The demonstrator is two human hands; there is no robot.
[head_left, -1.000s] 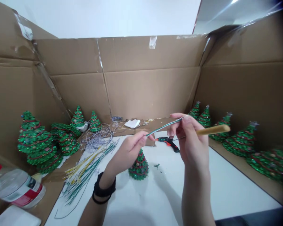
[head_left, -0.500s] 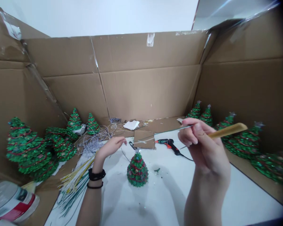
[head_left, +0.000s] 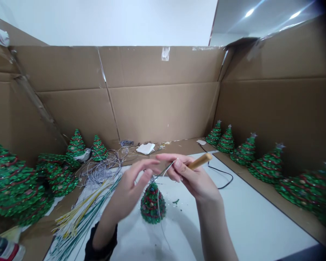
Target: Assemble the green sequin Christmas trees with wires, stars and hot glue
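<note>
Left hand (head_left: 134, 185) raised over the bench, fingers spread and loosely curved, tips pointing right toward the other hand, not gripping anything that can be made out. Right hand (head_left: 192, 177) angled in from the near right, thumb and fingers pressed together, pinching a wooden-handled tool (head_left: 200, 161) with the handle sticking out far right. A thin wire (head_left: 165, 172) runs from the right fingertips down left toward the top of a small green sequin tree (head_left: 153, 204) with red bands, which stands upright on the white bench (head_left: 247, 206) right below and between the hands. Can't tell if the wire touches the tree top. Left forearm has a black sleeve (head_left: 101, 246) at the near edge. Bundled green and yellow wires (head_left: 78, 221) lie near left, a grey wire tangle (head_left: 101, 172) just beyond them. Larger green trees (head_left: 57, 174) crowd the left, a row of trees (head_left: 268, 166) lines the right, black cord (head_left: 220, 177) on the bench right of the right hand, white pad (head_left: 145, 148) far, cardboard walls (head_left: 165, 108) behind, nothing blocking the hands
</note>
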